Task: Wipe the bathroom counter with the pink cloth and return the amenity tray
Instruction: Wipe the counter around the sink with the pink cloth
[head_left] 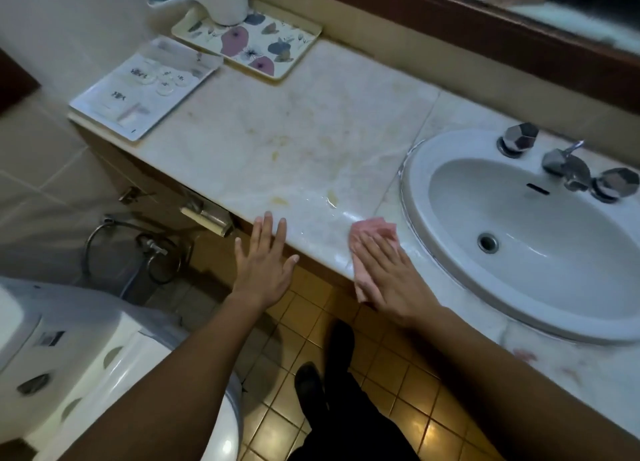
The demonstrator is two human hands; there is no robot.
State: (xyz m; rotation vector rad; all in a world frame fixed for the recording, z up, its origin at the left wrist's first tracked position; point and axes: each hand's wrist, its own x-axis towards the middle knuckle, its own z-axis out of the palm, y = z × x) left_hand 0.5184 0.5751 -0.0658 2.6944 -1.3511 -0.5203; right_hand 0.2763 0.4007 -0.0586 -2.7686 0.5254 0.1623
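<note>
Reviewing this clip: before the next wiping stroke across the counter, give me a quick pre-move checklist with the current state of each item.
1. Pink cloth under the right hand: ok, palm flat on it at the counter's front edge.
2. Left hand out of the wiping path: ok, open, fingertips at the counter edge, holding nothing.
3. Counter free of objects between cloth and trays: ok.
4. Stains left to wipe: not ok, yellowish marks remain.
5. Amenity tray clear of the stroke: ok, at the far left end, beside the floral tray.
6. Cloth dampness: cannot tell.
</note>
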